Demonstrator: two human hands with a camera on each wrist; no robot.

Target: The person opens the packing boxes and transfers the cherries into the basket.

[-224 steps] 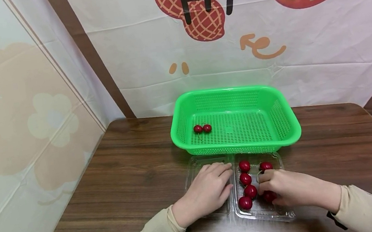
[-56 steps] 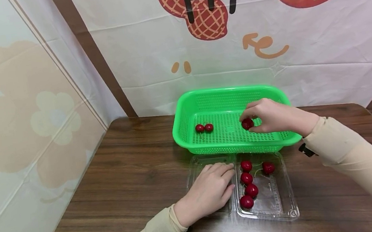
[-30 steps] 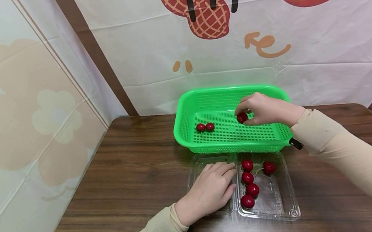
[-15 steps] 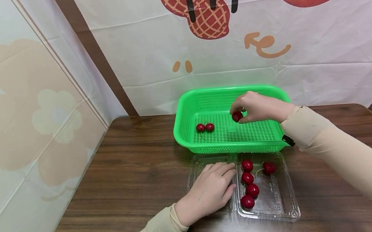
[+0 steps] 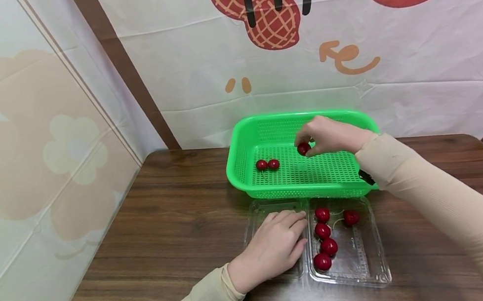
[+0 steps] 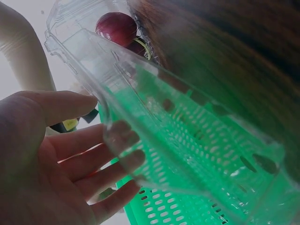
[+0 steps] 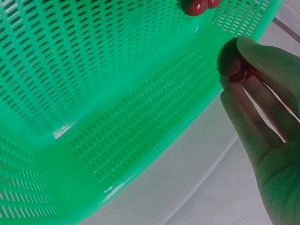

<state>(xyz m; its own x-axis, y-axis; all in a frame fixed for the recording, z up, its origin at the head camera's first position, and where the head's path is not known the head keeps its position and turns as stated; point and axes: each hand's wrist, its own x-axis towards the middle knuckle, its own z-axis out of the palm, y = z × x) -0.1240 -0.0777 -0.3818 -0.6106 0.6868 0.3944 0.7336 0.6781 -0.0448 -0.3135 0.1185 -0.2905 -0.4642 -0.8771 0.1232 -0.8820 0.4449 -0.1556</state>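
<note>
My right hand (image 5: 327, 136) pinches a dark red cherry (image 7: 233, 62) between thumb and fingertips, held over the green basket (image 5: 236, 171). Two cherries (image 5: 267, 164) sit side by side on the basket's floor, left of the held one. With fingers nearly straight, my left hand (image 5: 274, 243) rests on the lid half of a clear plastic clamshell box (image 5: 372, 259); in the left wrist view its fingertips show behind the clear edge. Inside the box's right half, several cherries (image 5: 323, 231) line the left side, and a single cherry (image 5: 350, 217) with a stem lies at the upper right.
The basket stands at the back of the brown wooden table (image 5: 164, 219), close to a printed cloth backdrop (image 5: 186, 57). The clamshell box lies directly in front of the basket. A second cloth panel (image 5: 24, 170) rises along the table's left side.
My right hand took a cherry from the clamshell box, carried it over the basket and drifted left and slightly toward the back with it. The left hand has stayed in place.
</note>
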